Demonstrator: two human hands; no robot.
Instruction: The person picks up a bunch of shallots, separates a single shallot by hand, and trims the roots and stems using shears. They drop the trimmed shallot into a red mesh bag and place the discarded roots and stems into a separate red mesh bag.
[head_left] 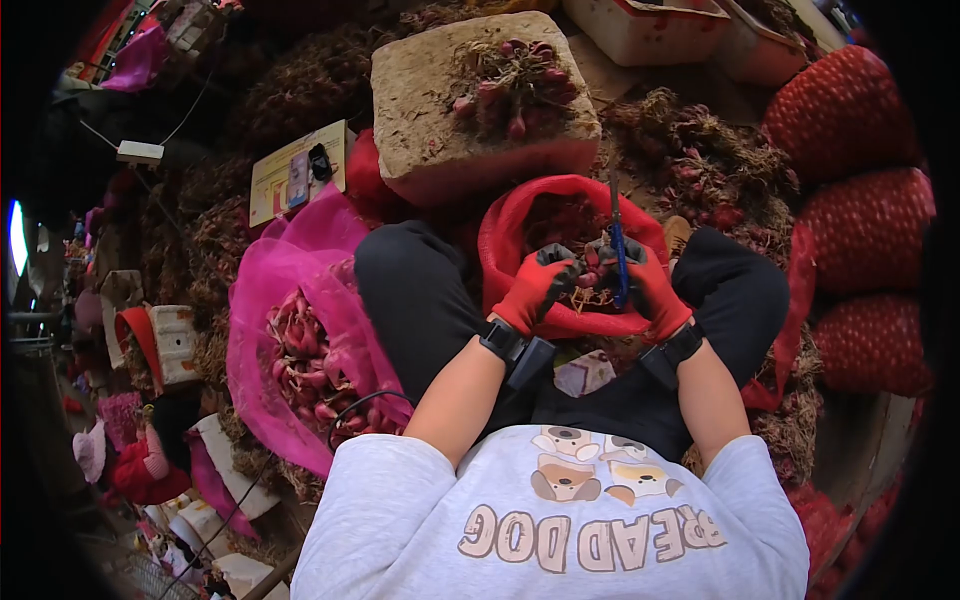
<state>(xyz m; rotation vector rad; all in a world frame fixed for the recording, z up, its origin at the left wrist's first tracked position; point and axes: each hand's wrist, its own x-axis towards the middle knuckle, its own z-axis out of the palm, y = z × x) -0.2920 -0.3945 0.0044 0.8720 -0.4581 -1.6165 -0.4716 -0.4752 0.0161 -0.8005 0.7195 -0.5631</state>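
My left hand point(543, 284), in a red glove with dark fingertips, is closed at a small bunch of shallots point(590, 268) with dry roots and stalks. My right hand point(650, 290), gloved the same way, is wrapped around blue-handled scissors point(619, 262), their dark blade pointing away from me. Both hands are close together over an open red mesh sack point(497, 225) between my knees, which has more shallots inside. Against my left leg, a pink mesh bag point(250, 340) holds many loose shallots point(305, 350).
Ahead stands a worn foam block point(420, 100) with a bunch of shallots point(515, 85) on top. Full red sacks point(850, 225) are stacked at right. A phone point(298, 178) lies on a yellowish board point(268, 190). Dried shallot bunches point(700, 170) cover the floor. Plastic tubs point(650, 35) stand behind.
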